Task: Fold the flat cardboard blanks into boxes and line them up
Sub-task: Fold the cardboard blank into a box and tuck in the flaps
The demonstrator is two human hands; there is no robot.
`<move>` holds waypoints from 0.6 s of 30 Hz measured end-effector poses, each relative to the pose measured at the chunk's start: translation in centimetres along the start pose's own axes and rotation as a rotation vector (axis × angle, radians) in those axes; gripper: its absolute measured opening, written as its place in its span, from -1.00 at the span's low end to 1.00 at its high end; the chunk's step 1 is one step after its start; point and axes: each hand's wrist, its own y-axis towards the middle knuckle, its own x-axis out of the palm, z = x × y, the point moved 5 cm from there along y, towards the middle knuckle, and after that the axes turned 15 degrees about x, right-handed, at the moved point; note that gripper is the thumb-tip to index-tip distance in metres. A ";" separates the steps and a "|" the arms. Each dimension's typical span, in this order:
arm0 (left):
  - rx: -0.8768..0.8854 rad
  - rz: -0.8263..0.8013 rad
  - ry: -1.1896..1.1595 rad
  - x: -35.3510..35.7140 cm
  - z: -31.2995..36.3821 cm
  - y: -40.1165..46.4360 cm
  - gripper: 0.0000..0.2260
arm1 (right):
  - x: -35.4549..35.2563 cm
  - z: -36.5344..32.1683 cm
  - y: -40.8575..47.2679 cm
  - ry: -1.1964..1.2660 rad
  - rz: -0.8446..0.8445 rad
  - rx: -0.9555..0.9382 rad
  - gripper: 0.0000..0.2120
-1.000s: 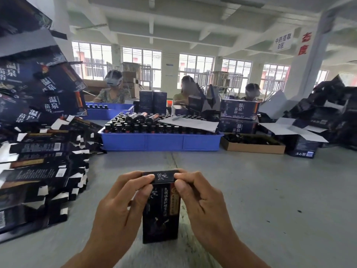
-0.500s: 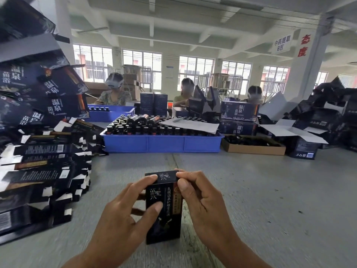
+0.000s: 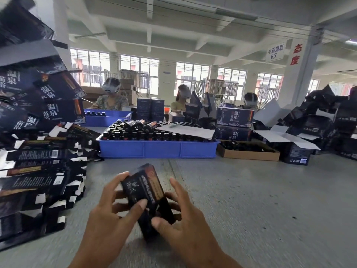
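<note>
Lower centre: our left hand (image 3: 108,221) and right hand (image 3: 185,223) grip small black printed cardboard box (image 3: 147,198), long axis tilted toward upper left.

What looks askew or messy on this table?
Three bottles lie on their sides on top of the upright ones in the blue tray. The stack of flat blanks at left is ragged, flaps sticking out unevenly. The box in both hands is tilted, but it is only being handled.
</note>
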 end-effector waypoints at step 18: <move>-0.134 -0.498 0.591 1.2 -3.0 -0.9 -0.46 | -12.0 7.9 3.5 -0.487 0.619 0.495 -0.49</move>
